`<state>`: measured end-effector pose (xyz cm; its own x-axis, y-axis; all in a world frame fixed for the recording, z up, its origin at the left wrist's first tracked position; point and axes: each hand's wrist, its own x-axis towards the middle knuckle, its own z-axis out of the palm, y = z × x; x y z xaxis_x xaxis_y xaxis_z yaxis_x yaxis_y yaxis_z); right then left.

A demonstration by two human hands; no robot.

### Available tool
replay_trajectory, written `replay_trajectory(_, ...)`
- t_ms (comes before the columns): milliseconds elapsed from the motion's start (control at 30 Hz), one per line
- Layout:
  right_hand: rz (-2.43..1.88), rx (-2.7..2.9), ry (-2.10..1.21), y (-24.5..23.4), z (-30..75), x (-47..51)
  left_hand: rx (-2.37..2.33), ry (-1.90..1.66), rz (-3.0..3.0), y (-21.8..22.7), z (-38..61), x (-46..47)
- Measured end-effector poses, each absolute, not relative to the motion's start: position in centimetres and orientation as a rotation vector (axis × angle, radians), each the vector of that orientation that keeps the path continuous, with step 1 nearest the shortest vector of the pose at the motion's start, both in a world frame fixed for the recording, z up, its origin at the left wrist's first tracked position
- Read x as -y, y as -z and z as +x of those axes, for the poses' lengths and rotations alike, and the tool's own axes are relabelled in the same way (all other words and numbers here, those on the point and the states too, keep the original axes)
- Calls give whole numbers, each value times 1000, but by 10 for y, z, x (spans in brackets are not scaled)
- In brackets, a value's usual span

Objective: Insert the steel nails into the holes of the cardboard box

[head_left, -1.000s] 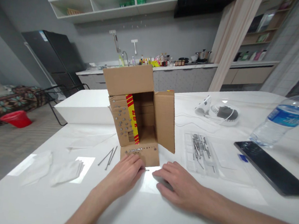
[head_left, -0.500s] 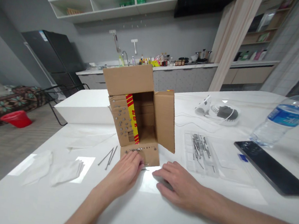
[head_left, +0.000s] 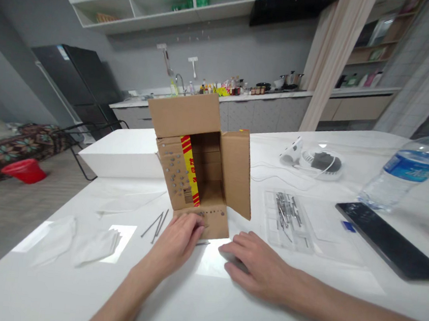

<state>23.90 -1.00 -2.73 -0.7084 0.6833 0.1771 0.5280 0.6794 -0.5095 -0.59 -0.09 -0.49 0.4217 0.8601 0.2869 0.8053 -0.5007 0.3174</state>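
An open cardboard box (head_left: 210,109) stands on the white table, its front flap (head_left: 217,227) folded down toward me. Small grey nail heads (head_left: 175,169) dot its left flap, and a row of small dots crosses the front flap. My left hand (head_left: 179,236) is on the left part of that front flap, fingers bent and pressed together; what they hold, if anything, is hidden. A single nail (head_left: 202,243) lies just in front of the flap. To the right, my right hand (head_left: 260,267) rests on the table, thumb and fingers apart around a grey, shadowy gap.
Several long nails (head_left: 157,225) lie left of the box. At right are a clear plastic case (head_left: 307,242) of nails, a black phone (head_left: 390,240), a water bottle (head_left: 408,170) and a white fan-like device (head_left: 321,164). White tissues (head_left: 94,247) lie at left.
My left hand has shifted slightly left and up on the front flap, showing more of the flap and the nail in front. My right hand has stayed in place.
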Motion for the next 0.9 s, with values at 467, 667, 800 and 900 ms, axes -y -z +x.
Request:
replay_trajectory(467,-956,2533,-610,28,238,10,-1499,-704,2471,2,-7,0)
replay_trajectory(667,-955,2531,-615,29,238,10,-1481,-692,2465,0,-6,1)
replay_trajectory(800,-965,2539,-617,28,239,10,-1469,-685,2466,-1,-6,1)
replay_trajectory(900,-961,2542,-612,28,239,11,-1468,-675,2469,-1,-6,1)
